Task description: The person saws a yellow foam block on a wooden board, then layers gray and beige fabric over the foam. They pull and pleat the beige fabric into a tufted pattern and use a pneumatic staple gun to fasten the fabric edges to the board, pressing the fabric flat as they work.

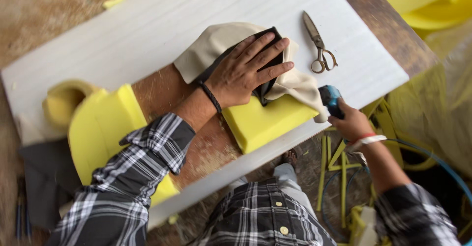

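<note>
A worker's left hand (246, 69) presses flat, fingers spread, on beige fabric (216, 44) wrapping a yellow foam block (263, 120); the right hand (351, 123), just right of the block's edge, grips a blue tool (331, 100).

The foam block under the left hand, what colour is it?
The foam block is bright yellow, partly covered by beige fabric; the head view shows it.
</note>
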